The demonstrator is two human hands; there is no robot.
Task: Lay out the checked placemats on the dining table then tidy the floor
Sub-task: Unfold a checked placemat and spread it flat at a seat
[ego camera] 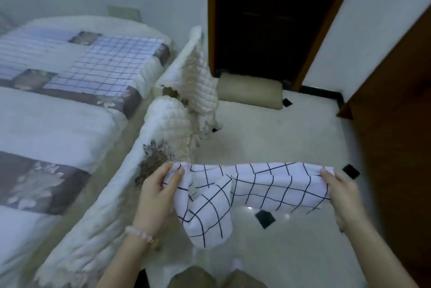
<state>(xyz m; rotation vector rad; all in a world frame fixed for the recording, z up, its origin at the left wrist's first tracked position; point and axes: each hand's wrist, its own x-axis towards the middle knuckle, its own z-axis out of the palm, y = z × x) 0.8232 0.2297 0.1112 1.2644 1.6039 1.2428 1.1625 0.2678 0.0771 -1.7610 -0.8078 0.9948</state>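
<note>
Holding a checked placemat (pixel 256 192) up in the air, both hands grip it by its two ends. The left hand (pixel 156 196) pinches the left end, thumb on top and fingers (pixel 173 181) curled around the cloth. The right hand (pixel 341 194) closes on the right end. The placemat is still crumpled, and its middle sags down above the pale floor (pixel 291 138), not touching it.

The dining table (pixel 58 105) is at the left, covered in a white cloth with dark flower bands. Two checked placemats (pixel 105 63) already lie flat near its far edge, so that part looks done. This one still has to be spread out on the table.

I think the floor tidying has not begun. A padded chair (pixel 186 91) stands between the table and the hands.

No words or labels can be read anywhere.
</note>
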